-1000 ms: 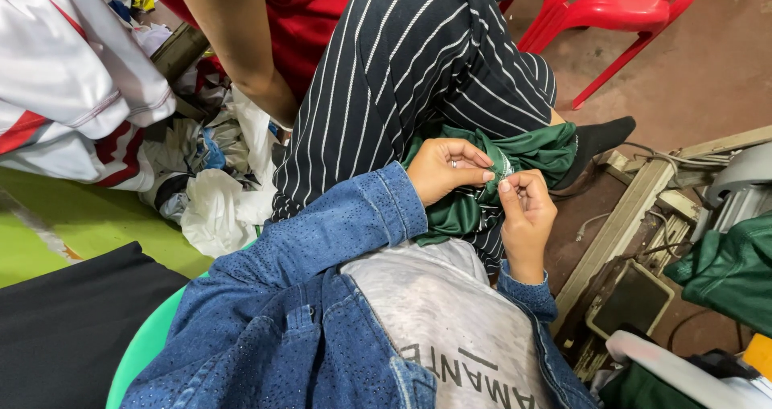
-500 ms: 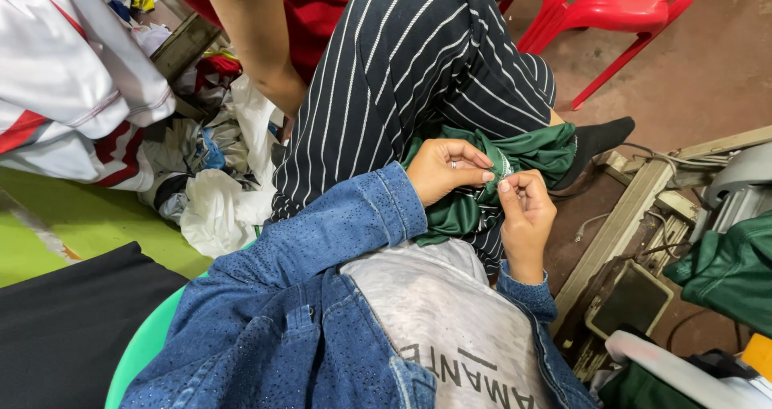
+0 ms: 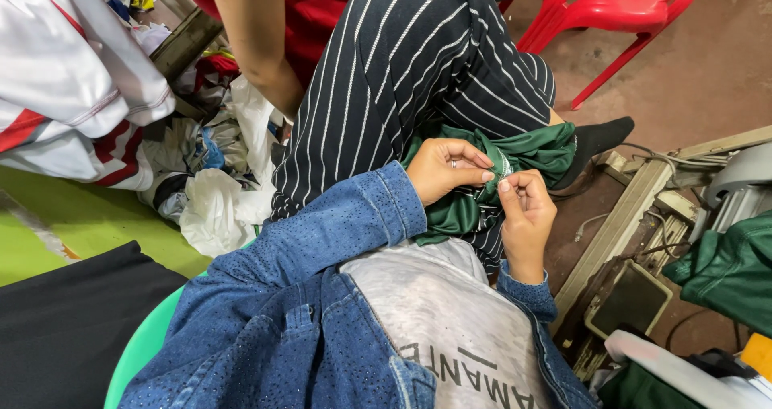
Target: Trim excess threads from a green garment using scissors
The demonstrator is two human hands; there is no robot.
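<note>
A person in a denim jacket sits with a bunched dark green garment [image 3: 474, 208] in the lap, against striped trousers. The left hand [image 3: 446, 168], wearing a ring, has its fingers curled tight around a fold with a pale trim. The right hand [image 3: 527, 212] pinches that same edge, fingers narrow and closed on the cloth. Whether a needle or thread is held is too small to tell. To work well here, keep the fold taut between both hands. A red plastic chair [image 3: 619, 7] stands far right.

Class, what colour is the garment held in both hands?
Dark green garment, with a pale trim strip at the pinch; head view.
</note>
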